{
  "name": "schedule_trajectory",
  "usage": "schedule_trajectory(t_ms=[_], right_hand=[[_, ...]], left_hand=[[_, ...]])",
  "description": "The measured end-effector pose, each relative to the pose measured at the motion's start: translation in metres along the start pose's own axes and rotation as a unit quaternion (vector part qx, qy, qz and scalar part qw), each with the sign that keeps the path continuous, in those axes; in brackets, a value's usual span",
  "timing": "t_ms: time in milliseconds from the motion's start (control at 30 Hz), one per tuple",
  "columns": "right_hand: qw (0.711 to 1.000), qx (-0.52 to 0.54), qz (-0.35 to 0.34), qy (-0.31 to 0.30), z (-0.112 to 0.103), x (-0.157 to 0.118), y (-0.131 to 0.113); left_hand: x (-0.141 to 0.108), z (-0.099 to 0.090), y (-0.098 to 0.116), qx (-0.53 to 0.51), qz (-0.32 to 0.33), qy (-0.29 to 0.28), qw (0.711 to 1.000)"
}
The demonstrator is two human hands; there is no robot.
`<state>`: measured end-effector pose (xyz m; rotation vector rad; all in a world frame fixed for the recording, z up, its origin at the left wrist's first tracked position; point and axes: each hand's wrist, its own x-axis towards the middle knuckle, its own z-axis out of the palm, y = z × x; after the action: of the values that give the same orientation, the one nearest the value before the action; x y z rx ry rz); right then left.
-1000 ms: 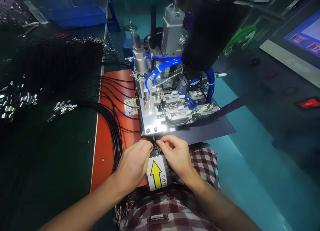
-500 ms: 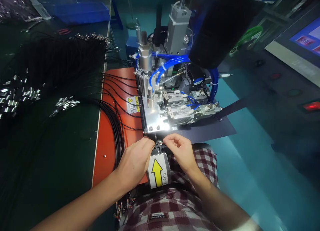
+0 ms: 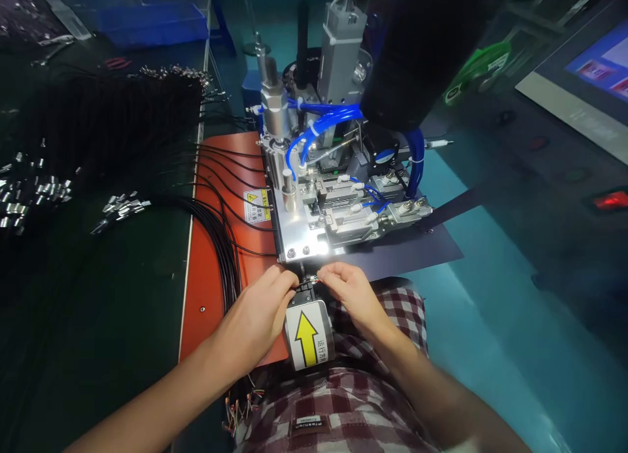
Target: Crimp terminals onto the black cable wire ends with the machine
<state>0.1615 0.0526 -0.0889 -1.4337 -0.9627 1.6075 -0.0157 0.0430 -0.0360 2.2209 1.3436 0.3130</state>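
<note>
My left hand (image 3: pixel 265 304) is closed at the front of the metal machine (image 3: pixel 294 227), its fingertips pinched on something I cannot make out. Facing it, my right hand (image 3: pixel 347 288) pinches a tiny part at the right side of a small black fixture (image 3: pixel 307 291). A bit of shiny metal shows between the two hands. Just below the fixture is a white label with a yellow arrow (image 3: pixel 307 338). Black cables (image 3: pixel 223 244) curve over the orange plate (image 3: pixel 203 329) left of my left hand.
Silver-ended cables (image 3: pixel 122 208) and a dark cable pile (image 3: pixel 118 113) lie on the dark table at left. A blue bin (image 3: pixel 152 27) sits behind. Blue tubes (image 3: pixel 333 118) loop over the machine; a screen (image 3: pixel 598 64) stands at right.
The whole view has shifted slightly, moving the machine a little left in the picture. Both hands stay at the fixture, their fingers in nearly the same pinch.
</note>
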Motion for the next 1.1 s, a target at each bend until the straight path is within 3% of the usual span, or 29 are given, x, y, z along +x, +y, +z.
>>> schedule_trajectory(t_ms=[100,200,333,500,633,833,1100], right_hand=[[1.0,-0.009,-0.005,-0.004,-0.002,-0.002,-0.002],[0.999,-0.014,-0.027,-0.012,-0.005,-0.005,-0.001],[0.998,-0.032,-0.047,-0.022,-0.005,-0.008,0.001],[0.999,-0.018,-0.051,-0.007,0.002,-0.007,0.002],[0.998,0.025,-0.027,-0.052,0.001,-0.003,0.0],[0.998,0.032,-0.025,-0.045,-0.001,-0.002,-0.002],[0.989,0.125,0.03,-0.078,0.001,0.001,-0.001]], left_hand=[[0.0,0.0,-0.001,0.085,0.046,0.029,0.995],[-0.002,0.003,0.0,0.214,0.09,0.07,0.97],[-0.006,0.007,0.007,0.287,0.11,0.07,0.949],[-0.012,0.008,0.018,0.267,0.088,0.022,0.959],[-0.014,0.008,0.017,0.217,0.051,-0.003,0.975],[-0.014,0.008,0.006,0.117,0.032,0.001,0.993],[-0.012,0.01,0.007,0.128,0.015,-0.01,0.992]])
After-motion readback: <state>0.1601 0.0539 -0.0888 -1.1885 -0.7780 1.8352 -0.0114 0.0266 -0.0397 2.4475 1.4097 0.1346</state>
